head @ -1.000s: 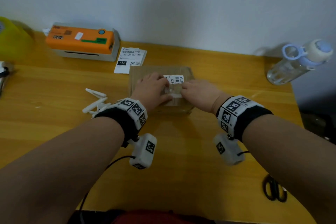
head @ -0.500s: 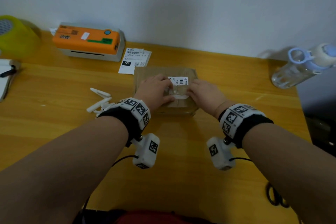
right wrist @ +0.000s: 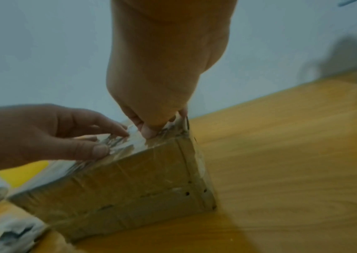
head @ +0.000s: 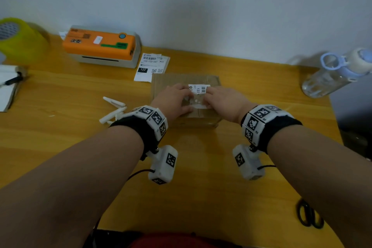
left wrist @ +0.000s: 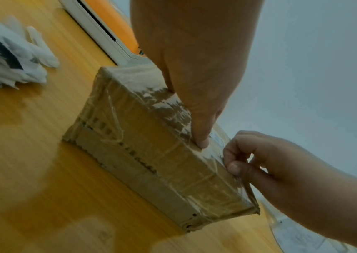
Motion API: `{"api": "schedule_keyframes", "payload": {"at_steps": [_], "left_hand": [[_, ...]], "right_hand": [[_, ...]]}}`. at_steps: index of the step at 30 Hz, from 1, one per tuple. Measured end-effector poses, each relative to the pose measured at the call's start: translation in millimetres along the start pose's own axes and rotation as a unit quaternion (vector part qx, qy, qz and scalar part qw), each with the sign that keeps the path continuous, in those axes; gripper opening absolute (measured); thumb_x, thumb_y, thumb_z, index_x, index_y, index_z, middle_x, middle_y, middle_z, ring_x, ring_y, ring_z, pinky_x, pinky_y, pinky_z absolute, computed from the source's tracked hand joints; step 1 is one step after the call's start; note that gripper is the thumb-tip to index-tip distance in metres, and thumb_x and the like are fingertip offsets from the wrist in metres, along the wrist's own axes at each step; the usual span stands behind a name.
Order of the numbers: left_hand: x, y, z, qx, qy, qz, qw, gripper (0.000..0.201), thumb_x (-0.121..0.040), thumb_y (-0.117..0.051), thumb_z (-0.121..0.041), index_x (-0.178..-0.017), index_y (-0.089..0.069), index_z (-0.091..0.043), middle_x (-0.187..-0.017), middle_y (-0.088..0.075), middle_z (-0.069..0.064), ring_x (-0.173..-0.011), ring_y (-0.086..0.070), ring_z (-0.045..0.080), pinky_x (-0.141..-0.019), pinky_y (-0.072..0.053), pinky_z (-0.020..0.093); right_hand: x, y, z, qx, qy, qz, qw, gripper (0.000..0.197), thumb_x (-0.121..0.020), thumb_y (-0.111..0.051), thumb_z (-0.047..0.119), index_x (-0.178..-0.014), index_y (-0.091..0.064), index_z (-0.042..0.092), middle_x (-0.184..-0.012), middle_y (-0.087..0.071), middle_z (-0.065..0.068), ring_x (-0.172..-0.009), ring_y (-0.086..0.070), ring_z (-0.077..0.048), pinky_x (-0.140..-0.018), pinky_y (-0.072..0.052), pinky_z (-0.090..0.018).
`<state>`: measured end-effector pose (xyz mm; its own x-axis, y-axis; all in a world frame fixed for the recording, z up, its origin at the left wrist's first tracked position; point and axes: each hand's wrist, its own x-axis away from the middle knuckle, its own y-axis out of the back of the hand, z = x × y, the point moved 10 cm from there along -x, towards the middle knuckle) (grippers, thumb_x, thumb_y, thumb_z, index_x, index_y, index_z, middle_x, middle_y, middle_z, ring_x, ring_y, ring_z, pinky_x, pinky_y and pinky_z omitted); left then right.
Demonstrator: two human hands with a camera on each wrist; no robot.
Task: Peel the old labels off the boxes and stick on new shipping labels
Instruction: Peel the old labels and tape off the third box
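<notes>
Both forearms reach forward. The left hand [head: 174, 99] lies palm-down, fingers fairly straight. The right hand [head: 223, 100] curls, apparently pinching thumb against fingertips.

The light is dim and flat with a cool grey cast, and a soft shadow lies on the pale wall [head: 181, 6] above the yellow wooden bench [head: 60, 127]. Glare streaks the clear tape on the brown cardboard box [left wrist: 151, 154]. Both wrist views bend at the edges and smear, perhaps from motion.
</notes>
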<state>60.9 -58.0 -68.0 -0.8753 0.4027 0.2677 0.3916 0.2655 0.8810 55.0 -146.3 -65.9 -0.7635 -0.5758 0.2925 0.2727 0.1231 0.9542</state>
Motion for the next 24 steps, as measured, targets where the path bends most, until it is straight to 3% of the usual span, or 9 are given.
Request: {"api": "schedule_keyframes", "payload": {"at_steps": [3,5,10,14,16,19,24], "left_hand": [[2.0,0.3,-1.0,0.005,-0.001,0.008,1.000,0.046,-0.088,-0.059,-0.038,-0.132,-0.050,-0.025,-0.145,-0.037,-0.005,-0.129,-0.039,0.019,-0.111,-0.027,0.038],[3.5,1.4,-2.1,0.010,-0.001,0.007,1.000,0.046,-0.088,-0.059,-0.038,-0.132,-0.050,-0.025,-0.145,-0.037,-0.005,-0.130,-0.039,0.018,-0.113,-0.024,0.039],[4.6,1.6,-3.9,0.014,-0.004,0.007,1.000,0.044,-0.089,-0.059,-0.037,-0.131,-0.051,-0.025,-0.145,-0.037,-0.005,-0.129,-0.039,0.017,-0.115,-0.021,0.041],[3.3,0.4,-2.9,0.015,-0.004,0.010,1.000,0.044,-0.088,-0.059,-0.037,-0.130,-0.052,-0.024,-0.144,-0.038,-0.004,-0.129,-0.039,0.017,-0.115,-0.022,0.041],[2.3,0.1,-2.6,0.012,-0.005,0.012,1.000,0.045,-0.088,-0.060,-0.038,-0.130,-0.052,-0.024,-0.145,-0.038,-0.004,-0.129,-0.039,0.017,-0.115,-0.022,0.041],[1.3,0.5,-1.4,0.012,-0.006,0.013,1.000,0.045,-0.088,-0.060,-0.038,-0.130,-0.052,-0.025,-0.144,-0.038,-0.005,-0.129,-0.039,0.017,-0.114,-0.023,0.041],[-1.2,-1.9,1.7,0.013,-0.011,0.020,1.000,0.043,-0.086,-0.061,-0.040,-0.127,-0.054,-0.028,-0.143,-0.039,-0.005,-0.128,-0.040,0.019,-0.106,-0.033,0.036]], "right_hand": [[3.4,-3.4,0.2,0.017,-0.006,-0.005,1.000,0.011,-0.096,-0.043,0.015,-0.105,-0.049,0.013,-0.109,-0.048,-0.006,-0.086,-0.039,-0.015,-0.065,-0.033,-0.027],[4.6,-3.4,-0.6,0.017,-0.016,-0.010,1.000,0.011,-0.096,-0.042,0.014,-0.106,-0.048,0.012,-0.111,-0.048,-0.007,-0.088,-0.042,-0.016,-0.066,-0.030,-0.027],[3.3,3.0,-0.8,0.030,-0.033,-0.018,0.999,0.018,-0.094,-0.041,0.013,-0.110,-0.048,0.013,-0.114,-0.049,-0.006,-0.103,-0.050,-0.021,-0.080,-0.033,-0.030],[-1.4,4.7,0.1,0.020,-0.035,-0.020,0.999,0.018,-0.093,-0.043,0.009,-0.110,-0.048,0.012,-0.111,-0.048,-0.006,-0.101,-0.051,-0.022,-0.080,-0.033,-0.029],[-3.1,4.4,-2.2,-0.016,-0.037,-0.027,0.999,0.014,-0.093,-0.046,0.009,-0.106,-0.048,0.013,-0.108,-0.048,-0.006,-0.095,-0.053,-0.022,-0.074,-0.038,-0.030],[-3.2,3.2,-7.1,-0.081,-0.039,-0.026,0.996,0.009,-0.097,-0.046,0.018,-0.105,-0.050,0.015,-0.106,-0.051,-0.003,-0.091,-0.054,-0.021,-0.070,-0.044,-0.031],[5.4,1.6,-7.8,-0.092,-0.011,0.016,0.996,0.031,-0.093,-0.052,0.036,-0.122,-0.056,0.024,-0.115,-0.049,0.000,-0.100,-0.049,-0.018,-0.079,-0.044,-0.033]]}}
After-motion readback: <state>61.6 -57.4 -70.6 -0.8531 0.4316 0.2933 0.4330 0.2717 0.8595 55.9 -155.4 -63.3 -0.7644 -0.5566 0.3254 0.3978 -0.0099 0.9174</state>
